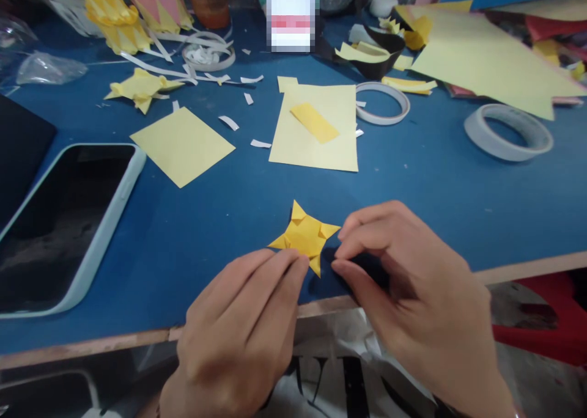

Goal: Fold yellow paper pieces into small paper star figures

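Sitting flat on the blue table (435, 179), near its front edge, was a small folded yellow star-like piece (305, 236), and both hands were at it. The left hand (243, 332) lay with its fingers together and extended, the tips pressing the piece's lower-left edge. The right hand (408, 289) hovered just beside the piece's right point with thumb and forefinger a little apart, pinched on nothing that I could see, though the gap was in shadow.

The likeliest trouble, as I judged it, was that the thin paper could slide or crease wrongly under the left fingertips, since only one side was pinned; a sideways nudge from the right hand could also push it off the near edge.

Counting from largest to smallest: one phone (59, 228) in a pale case at the left; two loose yellow sheets, a plain square (182, 144) and a larger sheet (316, 137) carrying a darker folded strip (314, 122); two tape rolls in the open (508, 132) (382, 102); one other folded yellow shape (140, 88) farther back; several white paper slivers (228, 122), too scattered to count surely.
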A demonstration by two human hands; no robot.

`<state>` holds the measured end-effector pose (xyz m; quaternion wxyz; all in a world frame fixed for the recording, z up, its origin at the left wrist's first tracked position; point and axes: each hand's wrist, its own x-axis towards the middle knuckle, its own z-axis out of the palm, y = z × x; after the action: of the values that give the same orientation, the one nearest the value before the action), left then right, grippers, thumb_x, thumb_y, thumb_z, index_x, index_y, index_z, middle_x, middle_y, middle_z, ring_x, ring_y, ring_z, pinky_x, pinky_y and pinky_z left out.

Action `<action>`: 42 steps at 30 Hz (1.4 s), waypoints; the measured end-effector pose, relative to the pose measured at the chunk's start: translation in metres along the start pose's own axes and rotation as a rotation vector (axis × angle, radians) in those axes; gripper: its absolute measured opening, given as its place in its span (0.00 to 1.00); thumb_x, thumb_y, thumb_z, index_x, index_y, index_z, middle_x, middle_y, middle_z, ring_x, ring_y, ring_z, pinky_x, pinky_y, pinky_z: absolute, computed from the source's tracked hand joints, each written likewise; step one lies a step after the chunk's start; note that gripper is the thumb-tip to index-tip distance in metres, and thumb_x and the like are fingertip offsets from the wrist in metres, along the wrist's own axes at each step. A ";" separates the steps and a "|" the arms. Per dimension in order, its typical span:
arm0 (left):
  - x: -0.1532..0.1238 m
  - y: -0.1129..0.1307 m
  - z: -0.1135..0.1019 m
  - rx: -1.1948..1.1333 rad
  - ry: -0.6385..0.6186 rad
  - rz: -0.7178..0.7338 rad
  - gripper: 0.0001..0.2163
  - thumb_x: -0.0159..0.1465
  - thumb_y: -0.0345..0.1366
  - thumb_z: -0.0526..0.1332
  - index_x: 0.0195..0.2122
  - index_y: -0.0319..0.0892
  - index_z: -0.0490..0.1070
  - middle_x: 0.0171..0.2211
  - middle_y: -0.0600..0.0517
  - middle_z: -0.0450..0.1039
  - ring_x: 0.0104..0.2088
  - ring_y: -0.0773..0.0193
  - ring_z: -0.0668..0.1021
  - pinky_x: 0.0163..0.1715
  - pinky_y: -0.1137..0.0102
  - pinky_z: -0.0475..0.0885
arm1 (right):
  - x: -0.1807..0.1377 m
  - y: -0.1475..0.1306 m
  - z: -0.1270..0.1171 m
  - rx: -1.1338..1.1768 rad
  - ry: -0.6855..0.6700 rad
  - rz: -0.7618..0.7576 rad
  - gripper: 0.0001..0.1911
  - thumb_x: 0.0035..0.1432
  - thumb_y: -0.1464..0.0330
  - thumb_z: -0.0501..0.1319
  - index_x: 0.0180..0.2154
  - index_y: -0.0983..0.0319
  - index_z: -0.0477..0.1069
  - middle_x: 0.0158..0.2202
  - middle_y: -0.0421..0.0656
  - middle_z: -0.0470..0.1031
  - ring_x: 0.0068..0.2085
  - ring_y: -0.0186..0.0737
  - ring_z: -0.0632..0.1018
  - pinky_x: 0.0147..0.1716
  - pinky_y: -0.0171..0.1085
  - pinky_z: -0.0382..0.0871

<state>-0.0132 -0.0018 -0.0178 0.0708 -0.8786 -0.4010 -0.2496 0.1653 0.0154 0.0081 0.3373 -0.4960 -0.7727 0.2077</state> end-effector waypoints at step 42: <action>0.001 0.003 0.000 -0.024 0.027 -0.036 0.08 0.64 0.23 0.56 0.40 0.29 0.74 0.38 0.44 0.80 0.37 0.54 0.81 0.37 0.62 0.79 | 0.011 -0.004 0.005 -0.003 -0.190 -0.098 0.19 0.45 0.88 0.50 0.34 0.60 0.57 0.40 0.40 0.64 0.41 0.33 0.69 0.41 0.35 0.66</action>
<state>-0.0106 -0.0026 -0.0167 0.0612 -0.8684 -0.4128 -0.2676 0.1556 0.0240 0.0108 0.2715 -0.4363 -0.8248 0.2359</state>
